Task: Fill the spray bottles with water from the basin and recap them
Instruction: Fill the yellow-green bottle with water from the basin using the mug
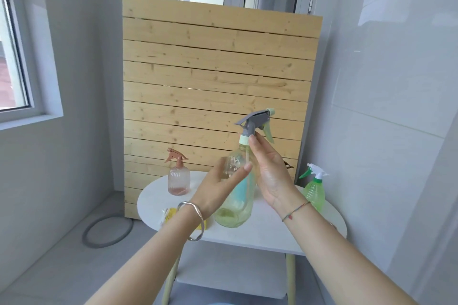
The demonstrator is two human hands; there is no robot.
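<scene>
Yellow-green spray bottle (235,195): left hand (218,188) grips body, right hand (270,168) pinches collar.

A clear yellow-green bottle (235,195) with a grey trigger head and a pale green collar is held upright above the counter (260,233), its cap seated on the neck; a little liquid can be seen at its bottom. A pink ribbed bottle (179,178) with a brownish-pink trigger head is stood capped at the back left of the counter, with a shallow pink layer inside. A green bottle (315,189) with a white and green trigger is stood capped at the right edge.
</scene>
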